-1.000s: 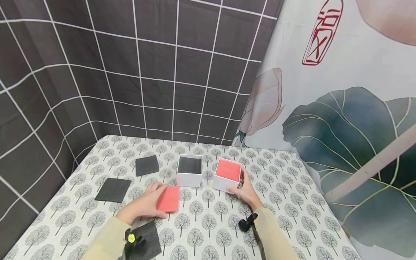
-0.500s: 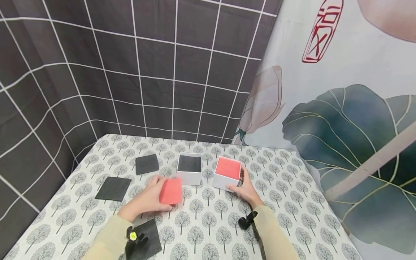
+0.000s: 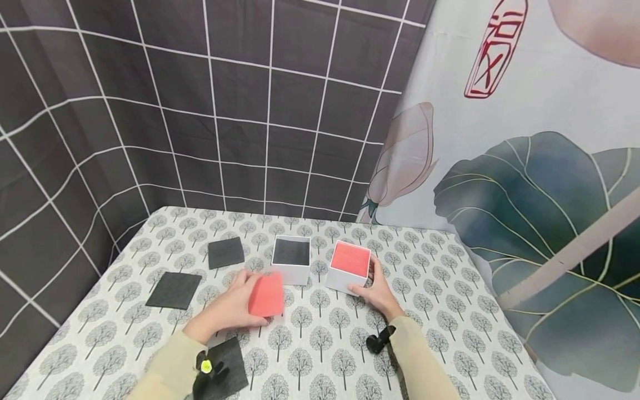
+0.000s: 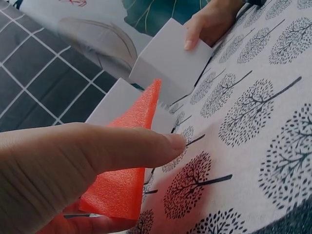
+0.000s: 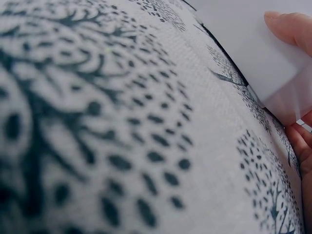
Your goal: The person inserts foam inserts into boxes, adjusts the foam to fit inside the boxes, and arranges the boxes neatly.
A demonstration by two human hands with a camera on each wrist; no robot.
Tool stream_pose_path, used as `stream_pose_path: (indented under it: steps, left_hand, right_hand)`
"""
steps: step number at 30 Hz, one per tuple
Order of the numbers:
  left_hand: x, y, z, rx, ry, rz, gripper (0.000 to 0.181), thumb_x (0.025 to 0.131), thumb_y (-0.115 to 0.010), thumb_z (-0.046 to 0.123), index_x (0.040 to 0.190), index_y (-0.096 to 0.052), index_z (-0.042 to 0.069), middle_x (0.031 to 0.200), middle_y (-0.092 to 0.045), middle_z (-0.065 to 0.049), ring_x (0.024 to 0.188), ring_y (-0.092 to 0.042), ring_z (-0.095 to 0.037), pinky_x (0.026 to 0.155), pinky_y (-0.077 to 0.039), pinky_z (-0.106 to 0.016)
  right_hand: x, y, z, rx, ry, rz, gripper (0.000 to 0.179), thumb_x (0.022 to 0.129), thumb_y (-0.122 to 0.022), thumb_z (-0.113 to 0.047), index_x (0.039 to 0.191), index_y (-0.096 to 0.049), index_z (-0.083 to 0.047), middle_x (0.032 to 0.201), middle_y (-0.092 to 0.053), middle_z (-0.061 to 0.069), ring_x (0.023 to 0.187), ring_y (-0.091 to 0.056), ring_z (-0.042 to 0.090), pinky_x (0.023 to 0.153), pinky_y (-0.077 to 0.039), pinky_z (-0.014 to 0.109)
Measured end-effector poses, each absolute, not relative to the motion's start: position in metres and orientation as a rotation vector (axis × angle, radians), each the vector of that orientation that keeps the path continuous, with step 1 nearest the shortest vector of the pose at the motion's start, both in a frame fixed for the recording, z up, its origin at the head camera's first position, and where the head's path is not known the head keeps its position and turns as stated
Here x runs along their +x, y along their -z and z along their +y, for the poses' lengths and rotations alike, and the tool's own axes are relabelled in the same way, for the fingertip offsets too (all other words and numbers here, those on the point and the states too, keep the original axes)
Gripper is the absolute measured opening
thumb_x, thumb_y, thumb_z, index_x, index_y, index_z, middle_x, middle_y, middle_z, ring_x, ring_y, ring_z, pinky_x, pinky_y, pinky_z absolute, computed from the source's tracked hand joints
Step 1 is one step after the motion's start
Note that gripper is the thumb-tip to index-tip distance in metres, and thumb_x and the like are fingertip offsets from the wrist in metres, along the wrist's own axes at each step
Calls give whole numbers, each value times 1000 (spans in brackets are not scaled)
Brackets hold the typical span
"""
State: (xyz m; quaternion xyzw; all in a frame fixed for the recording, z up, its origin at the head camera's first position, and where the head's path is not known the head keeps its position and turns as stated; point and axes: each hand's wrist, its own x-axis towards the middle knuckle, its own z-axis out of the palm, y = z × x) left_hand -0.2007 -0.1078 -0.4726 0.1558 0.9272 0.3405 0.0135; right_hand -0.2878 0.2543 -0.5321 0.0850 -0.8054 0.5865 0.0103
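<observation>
My left hand pinches a thin red foam square between thumb and fingers. In the left wrist view the red square, slightly bent, is tilted just above the cloth. On the right, my right hand grips the near right corner of a white box that holds a red square inside its rim. The right wrist view shows the thumb of my right hand on the white wall. Left of that box stands a second white box with black inside it.
Three black squares lie flat on the left of the table: one at the back, another farther left, and a third partly under my left forearm. The tree-print cloth covers the table. A dark gridded curtain hangs behind.
My left hand has lifted the red square off the cloth and moved it slightly right and away from me. The right hand and both boxes stay in place.
</observation>
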Motion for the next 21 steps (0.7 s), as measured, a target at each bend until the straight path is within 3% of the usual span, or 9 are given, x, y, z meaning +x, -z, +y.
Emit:
stream_pose_path:
  steps: [9, 16, 21]
  left_hand:
    - [-201, 471, -99, 589, -1069, 2882, 102, 53, -87, 29, 139, -38, 4, 121, -42, -9, 98, -45, -21, 71, -51, -42]
    - [-201, 469, -92, 661, -1052, 2855, 96, 55, -86, 27, 136, -40, 3, 119, -43, -9, 99, -44, -20, 69, -52, -41]
    - [-201, 464, -84, 730, -1072, 2839, 95, 55, -86, 28, 134, -40, 1, 117, -43, -9, 97, -46, -19, 71, -51, -40]
  right_hand:
    - [-286, 527, 253, 257, -1872, -2523, 108, 63, -85, -14, 146, -17, -21, 128, -44, 10, 111, -46, 27, 93, -41, 43]
    - [-278, 509, 251, 281, -1911, -2528, 106, 64, -84, -10, 146, -16, -12, 130, -43, 17, 113, -45, 33, 95, -40, 48]
    - [-284, 523, 253, 259, -1881, -2528, 107, 63, -85, -14, 146, -18, -18, 130, -43, 11, 113, -46, 29, 95, -40, 46]
